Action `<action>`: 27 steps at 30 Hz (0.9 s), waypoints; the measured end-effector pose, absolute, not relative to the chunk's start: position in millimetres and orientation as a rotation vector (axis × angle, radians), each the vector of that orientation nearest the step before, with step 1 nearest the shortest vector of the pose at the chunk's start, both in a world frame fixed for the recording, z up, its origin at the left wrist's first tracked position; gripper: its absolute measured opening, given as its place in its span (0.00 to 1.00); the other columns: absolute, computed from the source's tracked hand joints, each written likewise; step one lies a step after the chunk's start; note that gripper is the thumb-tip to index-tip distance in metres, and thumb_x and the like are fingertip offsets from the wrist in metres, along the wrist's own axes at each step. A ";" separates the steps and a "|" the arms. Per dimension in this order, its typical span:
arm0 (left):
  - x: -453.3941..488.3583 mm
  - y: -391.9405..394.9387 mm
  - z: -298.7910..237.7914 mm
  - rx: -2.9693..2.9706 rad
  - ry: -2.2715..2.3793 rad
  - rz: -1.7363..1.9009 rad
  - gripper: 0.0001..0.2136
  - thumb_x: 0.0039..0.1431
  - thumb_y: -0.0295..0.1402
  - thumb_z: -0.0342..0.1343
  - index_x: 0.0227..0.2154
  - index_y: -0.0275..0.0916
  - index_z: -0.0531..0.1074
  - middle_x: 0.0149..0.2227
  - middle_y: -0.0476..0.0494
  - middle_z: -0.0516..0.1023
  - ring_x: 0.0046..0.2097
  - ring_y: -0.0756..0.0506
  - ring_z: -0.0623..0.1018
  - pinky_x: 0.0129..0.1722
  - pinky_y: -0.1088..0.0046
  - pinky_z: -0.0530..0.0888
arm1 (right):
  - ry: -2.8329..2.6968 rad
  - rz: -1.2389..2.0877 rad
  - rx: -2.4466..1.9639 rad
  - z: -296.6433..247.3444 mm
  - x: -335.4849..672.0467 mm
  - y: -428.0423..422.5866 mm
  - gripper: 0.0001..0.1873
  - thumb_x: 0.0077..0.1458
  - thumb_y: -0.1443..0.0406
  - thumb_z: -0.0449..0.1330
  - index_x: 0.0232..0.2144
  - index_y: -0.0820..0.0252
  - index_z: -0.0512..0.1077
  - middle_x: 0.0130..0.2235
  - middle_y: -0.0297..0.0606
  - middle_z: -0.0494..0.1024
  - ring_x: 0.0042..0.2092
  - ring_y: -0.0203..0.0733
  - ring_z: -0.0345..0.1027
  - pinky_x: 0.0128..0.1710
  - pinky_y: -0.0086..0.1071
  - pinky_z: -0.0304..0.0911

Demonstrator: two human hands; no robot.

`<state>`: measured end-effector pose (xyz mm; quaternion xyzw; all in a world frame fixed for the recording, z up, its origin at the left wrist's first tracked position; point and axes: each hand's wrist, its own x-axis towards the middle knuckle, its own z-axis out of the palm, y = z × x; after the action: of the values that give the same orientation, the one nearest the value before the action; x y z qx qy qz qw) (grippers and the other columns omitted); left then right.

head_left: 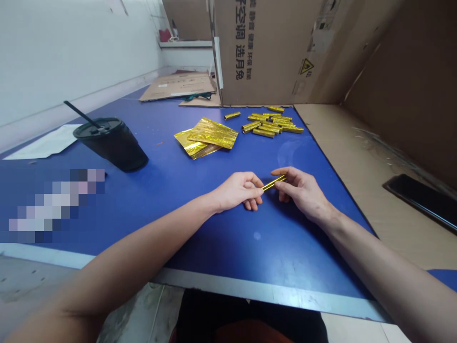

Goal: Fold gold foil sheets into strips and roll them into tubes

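Note:
My left hand and my right hand hover close together over the blue tabletop. Between their fingertips is a thin rolled stick of gold foil, pinched at both ends. Farther ahead, a loose heap of short gold foil rolls lies on the table. To its left lies a stack of flat, crinkled gold foil sheets. Neither hand touches the heap or the stack.
A black lidded cup with a straw stands left of my hands, on a white paper sheet. A pixelated patch covers the table's left. Cardboard rises behind; a black phone lies on cardboard at right.

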<state>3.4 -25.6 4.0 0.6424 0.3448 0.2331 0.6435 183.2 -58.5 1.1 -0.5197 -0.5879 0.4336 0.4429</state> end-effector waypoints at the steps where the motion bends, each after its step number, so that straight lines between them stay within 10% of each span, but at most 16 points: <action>1: 3.5 -25.7 3.9 1.464 0.791 0.527 0.04 0.53 0.26 0.52 0.31 0.32 0.63 0.22 0.45 0.74 0.21 0.52 0.74 0.20 0.79 0.69 | -1.455 1.086 -1.277 2.3 182.5 -59.3 0.18 0.43 0.64 0.58 0.39 0.64 0.65 0.22 0.28 0.67 0.19 0.30 0.60 0.19 0.28 0.56; 10: 4.5 -25.9 7.7 1.395 0.829 0.466 0.04 0.58 0.26 0.45 0.28 0.34 0.62 0.22 0.44 0.75 0.21 0.51 0.75 0.21 0.79 0.69 | -1.339 1.205 -1.136 1.6 180.5 -58.5 0.25 0.41 0.66 0.60 0.44 0.61 0.60 0.24 0.27 0.69 0.19 0.30 0.63 0.20 0.28 0.58; 27: 8.4 -32.8 0.3 1.606 0.839 0.638 0.05 0.49 0.30 0.54 0.28 0.34 0.64 0.21 0.52 0.68 0.22 0.54 0.69 0.22 0.79 0.65 | -1.341 1.202 -1.286 1.7 178.3 -59.5 0.12 0.41 0.60 0.62 0.24 0.61 0.65 0.16 0.27 0.68 0.15 0.28 0.57 0.14 0.24 0.53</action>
<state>8.4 -32.8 0.3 0.6850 0.3581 0.2722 0.5731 178.3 -59.5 1.7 -0.5196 -0.5418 0.4856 0.4478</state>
